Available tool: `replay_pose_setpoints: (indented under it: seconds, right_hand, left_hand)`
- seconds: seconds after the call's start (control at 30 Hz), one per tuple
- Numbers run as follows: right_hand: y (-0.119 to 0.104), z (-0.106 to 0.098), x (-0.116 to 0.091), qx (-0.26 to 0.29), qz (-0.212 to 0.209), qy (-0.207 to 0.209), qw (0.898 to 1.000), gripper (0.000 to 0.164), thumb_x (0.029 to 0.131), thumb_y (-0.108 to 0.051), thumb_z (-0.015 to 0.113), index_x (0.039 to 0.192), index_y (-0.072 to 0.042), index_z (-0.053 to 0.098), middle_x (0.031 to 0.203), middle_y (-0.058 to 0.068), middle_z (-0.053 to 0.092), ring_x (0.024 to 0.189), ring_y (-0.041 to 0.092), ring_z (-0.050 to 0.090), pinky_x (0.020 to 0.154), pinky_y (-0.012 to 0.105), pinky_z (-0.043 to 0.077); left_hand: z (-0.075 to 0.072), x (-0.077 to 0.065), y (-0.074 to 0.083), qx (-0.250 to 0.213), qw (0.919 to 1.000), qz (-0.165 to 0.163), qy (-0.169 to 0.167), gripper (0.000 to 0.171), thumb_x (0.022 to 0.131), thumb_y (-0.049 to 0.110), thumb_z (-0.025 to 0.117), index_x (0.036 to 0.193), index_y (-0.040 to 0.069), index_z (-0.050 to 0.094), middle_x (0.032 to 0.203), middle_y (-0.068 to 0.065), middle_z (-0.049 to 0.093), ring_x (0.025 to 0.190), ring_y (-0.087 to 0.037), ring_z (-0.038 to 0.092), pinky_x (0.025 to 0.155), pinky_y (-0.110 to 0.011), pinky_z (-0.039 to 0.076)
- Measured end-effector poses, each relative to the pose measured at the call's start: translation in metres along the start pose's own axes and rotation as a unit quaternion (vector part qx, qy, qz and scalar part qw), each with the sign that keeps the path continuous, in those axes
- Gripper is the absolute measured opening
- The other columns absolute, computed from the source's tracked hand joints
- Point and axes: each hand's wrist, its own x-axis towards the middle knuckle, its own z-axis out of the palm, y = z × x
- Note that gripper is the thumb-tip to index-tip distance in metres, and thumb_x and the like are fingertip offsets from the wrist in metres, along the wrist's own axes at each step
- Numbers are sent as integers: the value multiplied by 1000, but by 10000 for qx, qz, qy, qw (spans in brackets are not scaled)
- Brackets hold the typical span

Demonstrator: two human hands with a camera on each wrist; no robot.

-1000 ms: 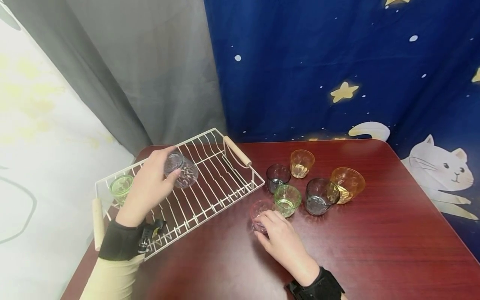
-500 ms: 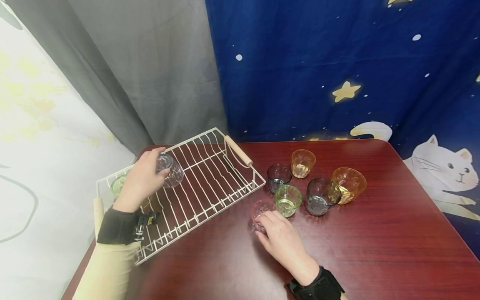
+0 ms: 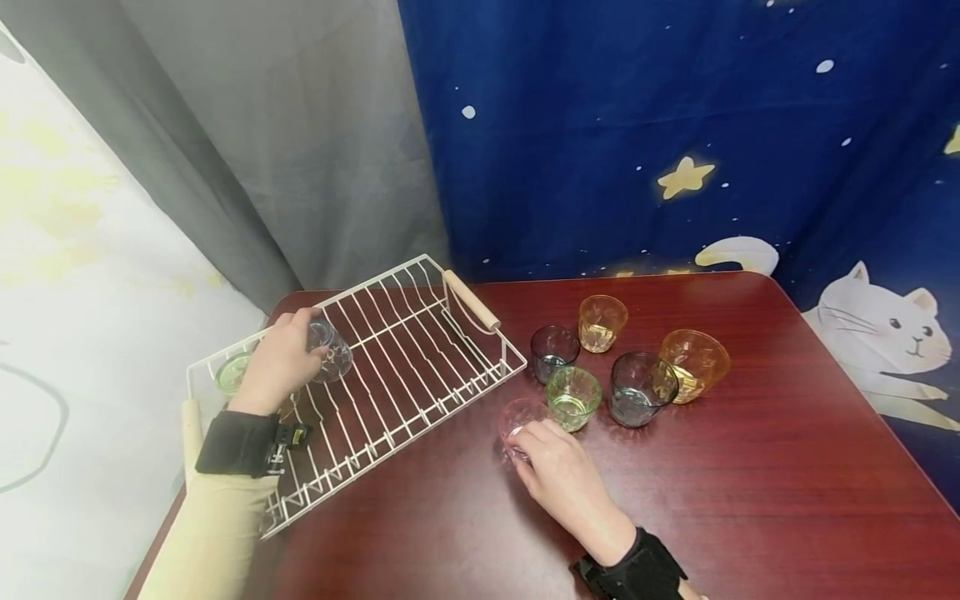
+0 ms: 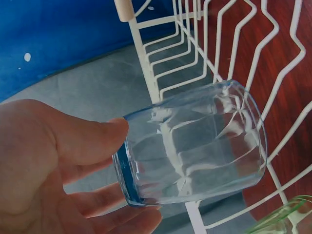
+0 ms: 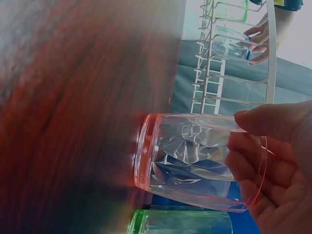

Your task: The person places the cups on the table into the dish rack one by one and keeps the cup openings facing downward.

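Note:
My left hand (image 3: 276, 364) pinches a clear, bluish drinking glass (image 3: 332, 354) near its base, thumb on one side and fingers on the other. That glass is tilted mouth downward over the left part of a white wire dish rack (image 3: 390, 453); whether it touches the wires I cannot tell. Beside it in the rack is a green glass (image 3: 231, 372), partly hidden by the hand. On the table, my right hand (image 3: 564, 477) grips a pink glass (image 5: 195, 161) by its rim. The pink glass stands upright, next to another green glass (image 3: 573, 398).
Right of the rack stand a small dark glass (image 3: 554, 354), a larger dark glass (image 3: 634, 400), a small amber glass (image 3: 602, 323) and a larger amber one (image 3: 697, 362). The rack has wooden handles (image 3: 471, 300). Curtains (image 3: 337, 142) hang behind the table (image 3: 780, 467).
My left hand has carried the bluish glass leftward along the rack, closer to the green glass there. The right hand stays on the pink glass.

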Motion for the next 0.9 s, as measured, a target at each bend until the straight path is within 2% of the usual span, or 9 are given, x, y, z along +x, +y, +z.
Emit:
replay_pose_setpoints:
  seconds: [0.17,0.4,0.7,0.9]
  right_hand:
    - [0,1,0,-52,-6,-19,10000,25,67,-10,83,88,-17,72,83,-8,68,78,10,59,71,25,52]
    - [1,2,0,-116,-25,-11,9999,24,69,-12,84,89,-18,72,83,-9,67,79,10,60,72,26,52]
    - [1,3,0,-100,-50,13,9999,23,70,-13,84,90,-18,72,82,-9,67,77,10,59,71,27,52]
    - [1,2,0,-177,-63,-7,9998,23,70,-14,84,89,-19,72,81,-10,66,75,9,58,70,26,50]
  left_hand:
    - [5,2,-7,102,9999,-100,-20,62,88,12,60,141,-7,36,128,-36,46,109,-52,54,95,-64,46]
    - [10,5,-13,67,9997,-199,-102,63,87,11,59,142,-7,36,132,-37,44,117,-53,49,100,-65,42]
    - [12,5,-15,-57,9996,-236,-153,63,86,9,59,141,-9,36,129,-40,44,114,-53,50,100,-64,43]
    - [14,6,-16,-86,9991,-346,-231,60,88,10,56,142,-9,35,135,-42,39,118,-55,48,102,-65,41]
